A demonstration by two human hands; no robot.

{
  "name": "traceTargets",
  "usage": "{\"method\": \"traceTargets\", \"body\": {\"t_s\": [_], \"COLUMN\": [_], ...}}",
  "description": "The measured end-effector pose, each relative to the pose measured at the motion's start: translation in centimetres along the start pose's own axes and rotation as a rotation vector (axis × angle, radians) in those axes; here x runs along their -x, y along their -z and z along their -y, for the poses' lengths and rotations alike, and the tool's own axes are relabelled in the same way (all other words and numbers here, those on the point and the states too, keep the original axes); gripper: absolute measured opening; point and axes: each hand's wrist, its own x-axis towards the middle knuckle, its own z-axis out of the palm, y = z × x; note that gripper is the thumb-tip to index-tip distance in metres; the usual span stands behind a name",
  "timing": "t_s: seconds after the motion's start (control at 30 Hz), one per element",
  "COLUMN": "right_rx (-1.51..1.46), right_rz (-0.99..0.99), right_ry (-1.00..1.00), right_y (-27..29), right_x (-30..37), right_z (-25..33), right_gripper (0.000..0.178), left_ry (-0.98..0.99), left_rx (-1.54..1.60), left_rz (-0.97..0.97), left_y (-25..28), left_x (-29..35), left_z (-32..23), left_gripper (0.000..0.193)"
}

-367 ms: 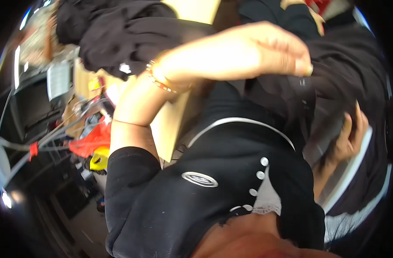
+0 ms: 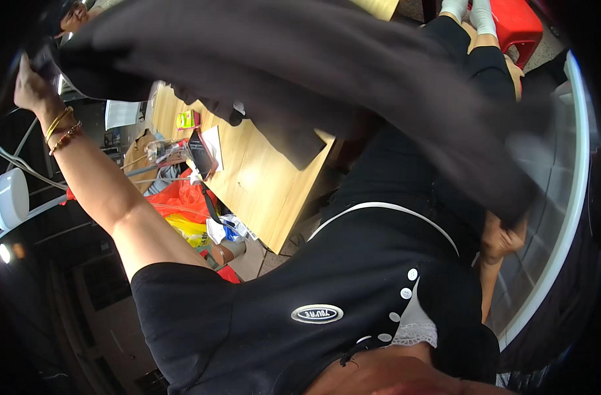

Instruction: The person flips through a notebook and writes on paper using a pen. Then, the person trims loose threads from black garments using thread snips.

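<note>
A long dark cloth (image 2: pixel 261 59), blurred by motion, stretches across the upper part of the view from left to right. At the far left my left hand (image 2: pixel 36 89), with bracelets on its wrist, is raised at the end of an outstretched arm and closed on one end of the cloth. My right hand (image 2: pixel 504 240) is low at the right, fingers closed around the cloth's other end. The cloth's exact kind does not show. Below its middle, more dark fabric with a white tag (image 2: pixel 240 106) lies over the wooden table (image 2: pixel 248 187).
On the table are a small yellow-and-red box (image 2: pixel 188 119) and a dark flat case (image 2: pixel 202 155). Red bags (image 2: pixel 182 199) and a white lamp head (image 2: pixel 11 197) are left of it. A white-rimmed tub (image 2: pixel 580 171) curves along the right, near a red stool (image 2: pixel 516 27). Another person (image 2: pixel 73 18) is at the upper left.
My left hand has swung from the upper middle out to the far left, drawing the cloth across. My right hand has closed and moved slightly down and left. More of the table is visible.
</note>
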Motion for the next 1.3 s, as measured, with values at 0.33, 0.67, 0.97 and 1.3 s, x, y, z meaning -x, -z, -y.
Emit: {"method": "traceTargets", "body": {"t_s": [0.33,0.67,0.97,1.3], "right_rx": [0.066,0.096,0.107,0.041], "right_rz": [0.225,0.147,0.225,0.272], "right_ry": [0.039,-0.115,-0.271,-0.363], "right_y": [-3.2,-1.8,-1.6,-2.4], "right_x": [-2.0,-1.5,0.3,1.3], "right_z": [0.3,1.3,0.6,-0.9], "right_gripper": [0.036,0.037,0.036,0.035], "left_ry": [0.274,-0.027,0.424,0.372], "left_rx": [0.091,0.823,1.926,1.891], "left_rz": [0.638,1.122,0.808,0.547], "left_y": [-9.1,-25.9,-12.4,-12.4], "left_x": [20.4,36.8,30.0,30.1], "left_z": [11.8,-22.1,-34.1,-32.6], "left_gripper": [0.024,0.011,0.051,0.043]}}
